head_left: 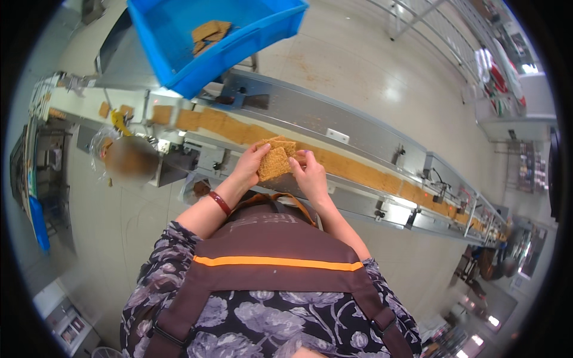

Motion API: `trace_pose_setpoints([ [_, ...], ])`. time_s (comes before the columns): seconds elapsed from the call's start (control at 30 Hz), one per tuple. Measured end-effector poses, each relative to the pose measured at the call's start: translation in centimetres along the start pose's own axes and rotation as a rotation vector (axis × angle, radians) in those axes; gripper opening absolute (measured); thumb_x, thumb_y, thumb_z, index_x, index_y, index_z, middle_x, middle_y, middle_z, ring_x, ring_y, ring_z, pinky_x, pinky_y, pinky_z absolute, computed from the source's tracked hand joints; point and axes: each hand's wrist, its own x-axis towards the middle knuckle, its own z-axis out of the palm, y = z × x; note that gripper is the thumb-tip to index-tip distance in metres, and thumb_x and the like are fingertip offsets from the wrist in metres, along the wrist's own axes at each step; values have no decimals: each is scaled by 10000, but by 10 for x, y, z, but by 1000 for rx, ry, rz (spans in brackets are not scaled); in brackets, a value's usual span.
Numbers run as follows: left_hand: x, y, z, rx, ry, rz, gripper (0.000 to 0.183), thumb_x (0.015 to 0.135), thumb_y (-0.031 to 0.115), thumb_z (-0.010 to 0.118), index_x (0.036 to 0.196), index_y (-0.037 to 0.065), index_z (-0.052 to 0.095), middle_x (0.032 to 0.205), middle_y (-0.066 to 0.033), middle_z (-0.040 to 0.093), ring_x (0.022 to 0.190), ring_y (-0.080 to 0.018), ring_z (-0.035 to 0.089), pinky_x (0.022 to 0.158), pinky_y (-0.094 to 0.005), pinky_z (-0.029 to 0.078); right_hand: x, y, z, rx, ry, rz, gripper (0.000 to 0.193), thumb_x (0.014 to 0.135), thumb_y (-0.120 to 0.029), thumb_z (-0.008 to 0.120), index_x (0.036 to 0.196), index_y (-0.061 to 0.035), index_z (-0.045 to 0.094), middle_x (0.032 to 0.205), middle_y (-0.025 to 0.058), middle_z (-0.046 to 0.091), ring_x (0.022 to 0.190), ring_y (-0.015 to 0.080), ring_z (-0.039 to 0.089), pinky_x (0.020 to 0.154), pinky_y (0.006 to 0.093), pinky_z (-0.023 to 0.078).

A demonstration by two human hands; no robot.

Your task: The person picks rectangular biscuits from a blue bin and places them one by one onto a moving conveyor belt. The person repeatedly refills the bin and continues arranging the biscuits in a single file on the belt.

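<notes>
Several square, golden-brown, crumbly-looking crackers (pixel 274 165) are held in front of my apron, over the near edge of the conveyor. My left hand (pixel 252 163) grips them from the left, its thumb on top and its other fingers mostly hidden beneath. From the right, my right hand (pixel 309 175) pinches their edge with thumb and bent fingers. Behind my hands runs the conveyor belt (pixel 143 114), which carries a long row of similar brown squares (pixel 227 127).
Beyond the conveyor at upper left sits a blue plastic crate (pixel 239 52) with several brown pieces inside. A brush (pixel 256 101) lies on the metal ledge below it. At left are a clear plastic bag (pixel 102 143) and a blurred brown shape (pixel 128 157). Metal racks (pixel 427 30) stand at upper right.
</notes>
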Motion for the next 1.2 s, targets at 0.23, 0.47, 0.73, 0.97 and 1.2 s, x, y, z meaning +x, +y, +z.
trace_pose_setpoints([
  [0.23, 0, -2, -55, -109, 100, 162, 272, 963, 170, 546, 1197, 35, 515, 1095, -92, 626, 972, -211, 633, 824, -354, 538, 10, -14, 53, 174, -203, 50, 302, 888, -220, 658, 1075, 0, 569, 798, 60, 648, 647, 123, 626, 570, 253, 478],
  [0.47, -23, 28, -87, -157, 256, 183, 299, 951, 245, 570, 1206, 103, 502, 1088, -52, 614, 968, -184, 607, 743, -343, 533, 20, -40, 71, 483, -427, 287, 286, 901, -193, 630, 1090, 13, 573, 851, 27, 621, 704, 114, 605, 591, 240, 452],
  [0.73, -55, 65, -170, -202, 434, 159, 249, 936, 328, 590, 1137, 205, 511, 1033, 21, 607, 910, -131, 574, 642, -321, 486, 51, -43, 84, 754, -333, 469, 222, 930, -186, 592, 1090, -57, 509, 904, 13, 555, 810, 151, 614, 638, 253, 465],
  [0.97, -75, 74, -207, -275, 451, 146, 234, 923, 390, 578, 1085, 223, 546, 938, 58, 605, 801, -92, 553, 538, -256, 408, 79, -56, 128, 829, -360, 581, 238, 931, -164, 590, 1110, -49, 485, 893, 17, 543, 798, 160, 616, 604, 257, 470],
  [1.2, -79, 82, -209, -235, 479, 127, 228, 918, 400, 583, 1063, 226, 565, 896, 65, 595, 770, -88, 528, 549, -270, 378, 116, -90, 202, 724, -480, 557, 274, 928, -150, 594, 1139, -32, 465, 900, 34, 540, 798, 176, 611, 615, 287, 473],
])
